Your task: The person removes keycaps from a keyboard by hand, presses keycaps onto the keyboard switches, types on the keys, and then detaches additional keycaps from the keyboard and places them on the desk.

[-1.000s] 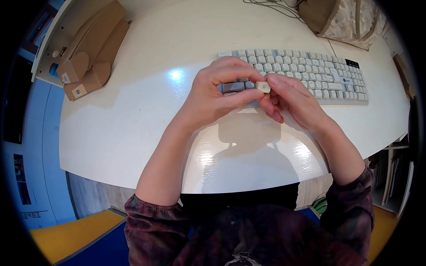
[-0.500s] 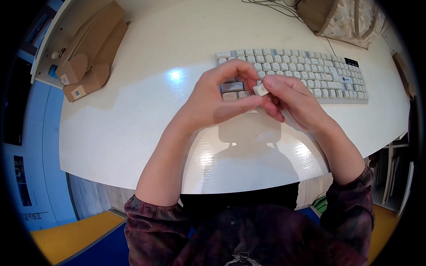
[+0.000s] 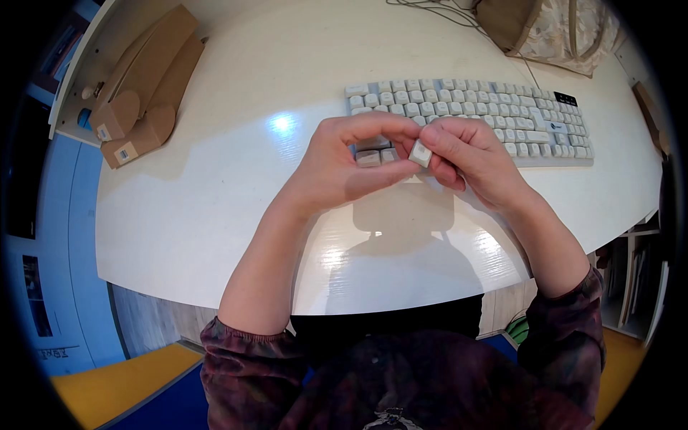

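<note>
A small off-white keycap (image 3: 421, 153) is held up at the fingertips, in front of the keyboard. My right hand (image 3: 473, 158) pinches it from the right, with the thumb on its upper edge and the other fingers curled behind. From the left, the thumb and index finger of my left hand (image 3: 333, 158) form a C and close on the same keycap. Behind both hands lies the white keyboard (image 3: 494, 118), with its rounded keys and a black panel at the upper right corner. My hands hide its lower left part; several keys show through the gap in my left hand.
The white desk (image 3: 215, 215) curves along its front edge. Brown cardboard pieces (image 3: 154, 86) stand at the far left. A beige patterned bag (image 3: 552, 32) sits at the back right, beside loose cables (image 3: 441, 8). A shelf (image 3: 631, 287) is below right.
The keycap has turned slightly and shifted down between my fingertips. Both hands have come closer together around it, and the right fingers are more curled.
</note>
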Demonstrator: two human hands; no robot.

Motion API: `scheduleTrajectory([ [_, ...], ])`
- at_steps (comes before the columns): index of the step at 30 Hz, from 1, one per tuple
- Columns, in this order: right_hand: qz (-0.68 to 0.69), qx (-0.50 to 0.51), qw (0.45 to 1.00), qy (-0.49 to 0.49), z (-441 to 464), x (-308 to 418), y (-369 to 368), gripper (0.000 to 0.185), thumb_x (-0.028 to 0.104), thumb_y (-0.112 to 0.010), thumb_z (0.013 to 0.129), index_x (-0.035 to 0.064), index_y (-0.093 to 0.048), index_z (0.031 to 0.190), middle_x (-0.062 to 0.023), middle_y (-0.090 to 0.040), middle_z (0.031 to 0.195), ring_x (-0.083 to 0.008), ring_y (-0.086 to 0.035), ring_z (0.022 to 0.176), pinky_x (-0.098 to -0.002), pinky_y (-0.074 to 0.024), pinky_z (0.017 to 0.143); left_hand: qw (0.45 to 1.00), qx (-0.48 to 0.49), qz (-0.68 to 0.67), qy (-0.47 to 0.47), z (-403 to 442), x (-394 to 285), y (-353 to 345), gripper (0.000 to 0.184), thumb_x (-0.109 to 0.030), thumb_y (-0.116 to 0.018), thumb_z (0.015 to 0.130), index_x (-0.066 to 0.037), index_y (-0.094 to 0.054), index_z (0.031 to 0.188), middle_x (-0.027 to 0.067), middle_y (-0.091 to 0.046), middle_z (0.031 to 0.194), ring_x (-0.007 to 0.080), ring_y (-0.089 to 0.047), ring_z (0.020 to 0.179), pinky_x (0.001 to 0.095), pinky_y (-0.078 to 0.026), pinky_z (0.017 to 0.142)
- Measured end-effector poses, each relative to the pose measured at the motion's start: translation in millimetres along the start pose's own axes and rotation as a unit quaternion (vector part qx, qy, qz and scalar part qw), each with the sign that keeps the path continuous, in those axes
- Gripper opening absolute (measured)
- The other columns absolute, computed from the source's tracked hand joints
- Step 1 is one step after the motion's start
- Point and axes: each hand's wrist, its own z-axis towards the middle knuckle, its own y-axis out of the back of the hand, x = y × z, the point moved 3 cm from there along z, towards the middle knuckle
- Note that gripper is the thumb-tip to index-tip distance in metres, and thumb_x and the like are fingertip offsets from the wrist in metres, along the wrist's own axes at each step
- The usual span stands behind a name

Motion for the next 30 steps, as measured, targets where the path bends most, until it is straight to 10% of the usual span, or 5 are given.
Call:
scheduleTrajectory([
  [25,-0.048,0.031,0.997,0.06,2.0,0.1,-0.3,0.024,0.028,-0.055,0.106,0.0068,-0.055,0.094,0.0023,-0.052,0.07,-0.0056,-0.045,0.061,-0.021,-0.0353,0.054,0.982,-0.117,0.113,-0.096,3.3,2.6,-7.9,0.034,-0.007,-0.083,0.078,-0.005,-0.07,0.11,0.0041,-0.071,0.093,0.0137,-0.068,0.08,0.0286,-0.053,0.081],
  [30,-0.057,0.036,0.996,0.066,2.5,0.4,0.3,0.024,0.027,-0.055,0.106,0.0065,-0.055,0.094,0.0022,-0.052,0.07,-0.0059,-0.046,0.061,-0.0213,-0.036,0.054,0.971,-0.094,0.16,-0.15,7.0,6.4,-5.7,0.03,-0.011,-0.085,0.077,-0.009,-0.074,0.106,0.0012,-0.071,0.084,0.0147,-0.069,0.074,0.0363,-0.047,0.099],
])
